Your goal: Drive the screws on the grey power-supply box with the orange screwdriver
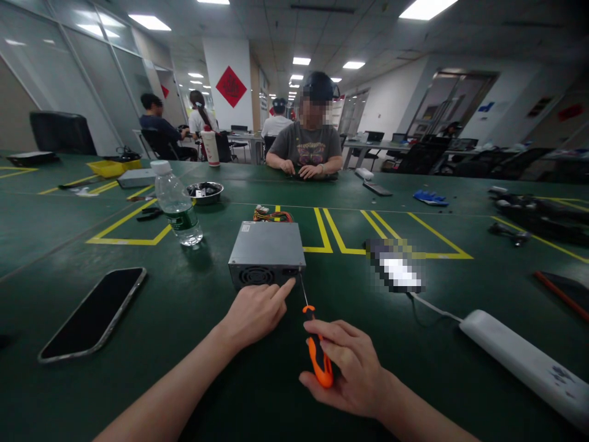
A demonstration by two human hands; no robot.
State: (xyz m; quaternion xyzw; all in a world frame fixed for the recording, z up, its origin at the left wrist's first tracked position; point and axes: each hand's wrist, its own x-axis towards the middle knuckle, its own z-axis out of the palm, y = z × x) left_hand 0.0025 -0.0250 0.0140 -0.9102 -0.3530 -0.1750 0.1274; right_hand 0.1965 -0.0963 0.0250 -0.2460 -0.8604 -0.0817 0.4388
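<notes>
A grey metal computer power supply (pixel 267 244) sits on the green table in front of me, its fan grille and socket side facing me. My left hand (pixel 254 314) rests against that side, index finger stretched toward the lower right corner and the other fingers loosely bent; it grips nothing that I can see. In my right hand (pixel 352 362) is an orange and black screwdriver (pixel 319 355), held by its handle. The thin shaft points away from me, and its tip meets the upper right corner of the power supply's near face. Coloured cables (pixel 273 215) come out behind the box.
A water bottle (pixel 177 209) stands left of the power supply, with a dark phone (pixel 94 314) nearer me. Behind is a metal bowl (pixel 206 192). A lit, blurred device (pixel 398 270) and a white power strip (pixel 519 362) lie to the right. A person (pixel 306 144) sits opposite.
</notes>
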